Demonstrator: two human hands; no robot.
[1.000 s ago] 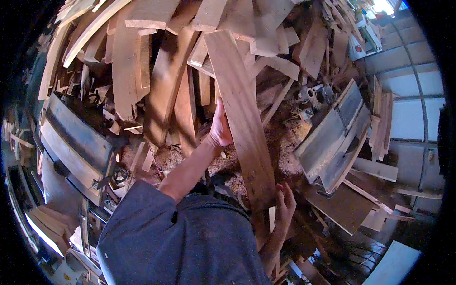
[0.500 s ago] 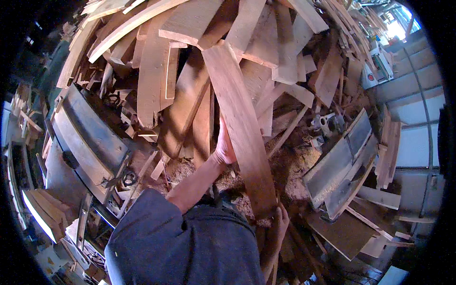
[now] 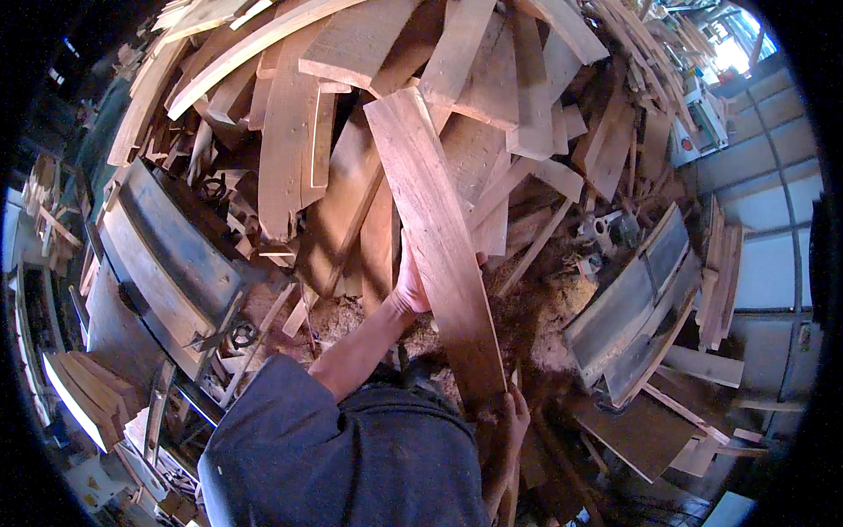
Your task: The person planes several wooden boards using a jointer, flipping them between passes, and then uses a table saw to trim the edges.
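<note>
A long reddish-brown wooden board [image 3: 437,255] slants across the middle, its far end over the heap and its near end close to my body. My left hand [image 3: 411,279] grips it from beneath, about halfway along, with fingertips showing past its right edge. At the near right corner, my right hand [image 3: 515,411] is closed on the board's edge; part of that hand is in shadow. Just beyond the board lie more rough planks [image 3: 351,44], piled at many angles.
A machine table [image 3: 167,255] with a handwheel [image 3: 241,335] stands at left. Another flat metal-topped table [image 3: 632,307] is at right. Sawdust [image 3: 562,303] covers the ground between them. Cut boards [image 3: 720,272] lean beside the pale wall [image 3: 768,211] on the right.
The board's far end has shifted slightly left and nearer to me, still held in both hands. The view has moved a little, so the surroundings sit slightly lower and to the right.
</note>
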